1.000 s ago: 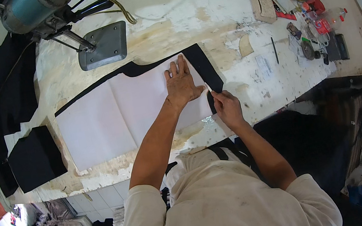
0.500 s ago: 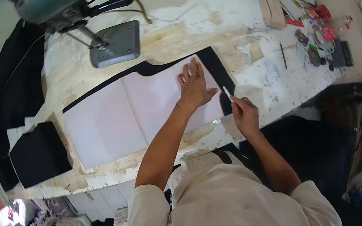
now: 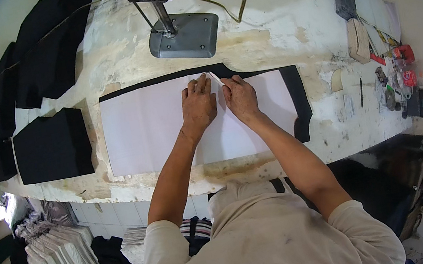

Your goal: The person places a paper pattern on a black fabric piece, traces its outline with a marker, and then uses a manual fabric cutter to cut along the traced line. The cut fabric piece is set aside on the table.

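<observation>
A white paper pattern (image 3: 152, 128) lies flat over a piece of black fabric (image 3: 297, 89), which shows along the far edge and at the right end. My left hand (image 3: 199, 105) rests on the pattern with its fingers laid out toward the far edge, pressing it down; it is open. Right beside it, my right hand (image 3: 241, 98) is closed around a thin white marking stick (image 3: 216, 78). The stick's tip is by the far edge of the pattern, close to my left fingertips.
A cutting machine with a grey base plate (image 3: 185, 35) stands beyond the pattern, its cord hanging behind. Folded black fabric (image 3: 52, 147) lies left on the worn table (image 3: 137, 186). At the right are a pale block (image 3: 357, 40), a dark block (image 3: 345, 2) and plastic bottles (image 3: 422, 73).
Both hands have moved from the right end of the pattern to its far edge, now side by side. The stick came along in my right hand. The view has shifted.
</observation>
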A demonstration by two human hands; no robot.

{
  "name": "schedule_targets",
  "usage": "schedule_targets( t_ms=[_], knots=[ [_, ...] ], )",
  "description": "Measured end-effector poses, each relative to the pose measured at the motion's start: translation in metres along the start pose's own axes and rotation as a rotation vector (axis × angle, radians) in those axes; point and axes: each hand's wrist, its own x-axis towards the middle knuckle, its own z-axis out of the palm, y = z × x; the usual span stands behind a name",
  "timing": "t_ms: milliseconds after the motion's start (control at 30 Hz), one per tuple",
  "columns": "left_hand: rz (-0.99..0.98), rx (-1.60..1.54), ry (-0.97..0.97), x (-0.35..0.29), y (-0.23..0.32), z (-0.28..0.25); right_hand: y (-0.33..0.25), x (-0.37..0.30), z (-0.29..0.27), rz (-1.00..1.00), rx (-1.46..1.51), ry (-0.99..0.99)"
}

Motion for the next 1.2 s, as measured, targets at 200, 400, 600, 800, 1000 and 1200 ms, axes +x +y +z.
schedule_targets(
  t_ms=[200,400,600,800,1000,1200],
  knots=[
    [0.001,-0.004,0.014,-0.001,0.002,0.004,0.006,0.0,0.005,0.034,0.066,-0.041],
    [-0.003,0.01,0.042,-0.002,0.005,0.007,0.008,0.001,0.012,-0.028,0.067,-0.003],
    [0.014,0.063,0.129,0.0,0.009,0.013,0.009,0.003,0.009,-0.023,-0.005,-0.139],
    [-0.06,0.119,0.176,0.006,0.018,0.022,0.011,0.004,-0.007,-0.081,-0.106,-0.242],
    [-0.139,0.155,0.18,0.009,0.031,0.026,0.031,0.006,-0.036,-0.15,-0.119,-0.306],
    [-0.193,0.143,0.185,0.016,0.042,0.032,0.068,0.019,-0.066,-0.247,-0.167,-0.398]
  ],
)
